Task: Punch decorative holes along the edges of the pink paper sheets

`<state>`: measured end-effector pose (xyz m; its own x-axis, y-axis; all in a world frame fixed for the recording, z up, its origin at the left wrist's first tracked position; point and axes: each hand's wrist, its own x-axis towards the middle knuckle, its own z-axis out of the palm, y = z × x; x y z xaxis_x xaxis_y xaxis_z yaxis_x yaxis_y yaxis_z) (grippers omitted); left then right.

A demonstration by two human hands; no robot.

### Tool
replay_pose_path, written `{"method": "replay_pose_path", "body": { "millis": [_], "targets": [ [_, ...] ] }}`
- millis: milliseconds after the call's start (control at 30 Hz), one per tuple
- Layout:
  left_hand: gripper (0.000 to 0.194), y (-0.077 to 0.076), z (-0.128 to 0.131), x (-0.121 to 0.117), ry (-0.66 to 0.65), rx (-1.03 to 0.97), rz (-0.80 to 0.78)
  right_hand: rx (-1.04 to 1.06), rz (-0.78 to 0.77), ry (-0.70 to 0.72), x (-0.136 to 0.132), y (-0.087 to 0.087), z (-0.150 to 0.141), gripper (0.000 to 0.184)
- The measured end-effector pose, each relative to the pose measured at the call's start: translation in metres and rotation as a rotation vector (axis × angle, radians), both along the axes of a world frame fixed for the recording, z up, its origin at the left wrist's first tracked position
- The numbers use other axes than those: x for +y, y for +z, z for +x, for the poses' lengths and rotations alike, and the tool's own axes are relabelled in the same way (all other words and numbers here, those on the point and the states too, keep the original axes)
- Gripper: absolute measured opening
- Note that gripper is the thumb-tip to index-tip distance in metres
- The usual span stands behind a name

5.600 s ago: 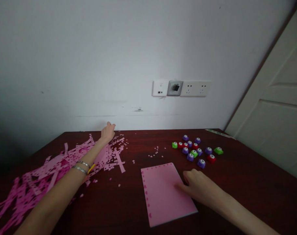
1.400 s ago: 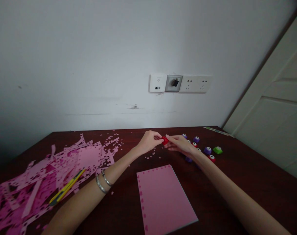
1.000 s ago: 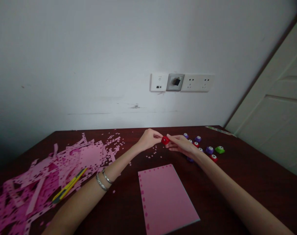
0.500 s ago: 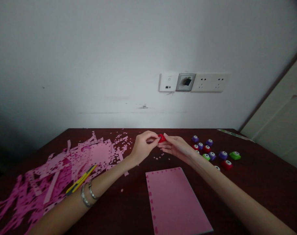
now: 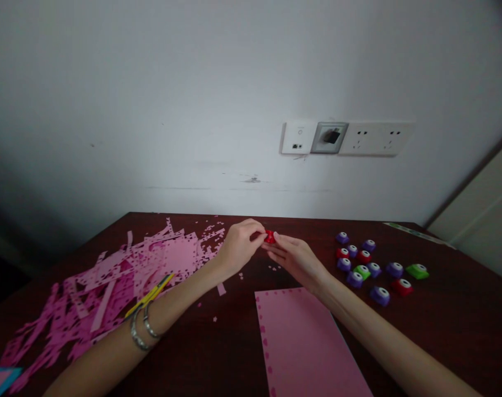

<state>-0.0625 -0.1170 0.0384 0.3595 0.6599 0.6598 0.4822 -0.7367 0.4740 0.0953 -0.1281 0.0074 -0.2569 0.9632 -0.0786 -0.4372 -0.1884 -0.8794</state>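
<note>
I have a table [image 5: 461,320] across the frame's lower half: pink strips [image 5: 104,306] left, pink sheet [image 5: 304,342] bottom centre, punches [image 5: 373,269] right.

8 purp. punches [image 5: 380,298], 4 red punches [image 5: 269,237], 2 grn punches [image 5: 416,272], 1 cutter [image 5: 152,293], 2 bangles [image 5: 135,334].

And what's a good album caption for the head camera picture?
Left hand and right hand hold a little red piece; pink scraps litter the table.

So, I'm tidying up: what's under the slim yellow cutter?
The slim yellow cutter lies over tangled pink paper strips, visible on both sides; whatever is directly beneath it stays covered.
</note>
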Motion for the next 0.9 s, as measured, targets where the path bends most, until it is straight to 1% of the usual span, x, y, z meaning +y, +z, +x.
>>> {"method": "replay_pose_path", "body": {
  "millis": [233, 367, 500, 633, 767, 833, 867, 900],
  "targets": [
    [0.014, 0.000, 0.001, -0.003, 0.023, 0.086, 0.014, -0.034, 0.070, -0.008, 0.003, -0.009, 0.001, 0.027],
    [0.015, 0.000, 0.002, -0.004, 0.038, 0.108, 0.019, -0.075, 0.091, -0.037, 0.000, -0.006, -0.001, 0.026],
    [0.012, 0.002, 0.000, -0.002, -0.005, 0.072, -0.002, -0.105, 0.101, -0.050, -0.002, -0.001, -0.001, 0.025],
    [0.009, 0.001, 0.001, 0.000, -0.056, -0.003, -0.063, -0.099, 0.099, -0.033, -0.001, 0.002, 0.002, 0.026],
    [0.004, 0.004, -0.003, 0.006, -0.098, -0.101, -0.206, -0.129, 0.095, -0.012, 0.002, 0.002, 0.006, 0.027],
    [0.003, 0.009, -0.012, 0.013, -0.036, -0.018, -0.282, -0.146, 0.084, -0.018, 0.005, 0.002, 0.009, 0.027],
    [0.003, 0.013, -0.020, 0.017, 0.043, 0.076, -0.301, -0.155, 0.081, -0.026, 0.007, 0.002, 0.012, 0.027],
    [0.004, 0.018, -0.029, 0.021, 0.155, 0.196, -0.296, -0.164, 0.083, -0.039, 0.009, 0.002, 0.014, 0.027]
  ]
}}
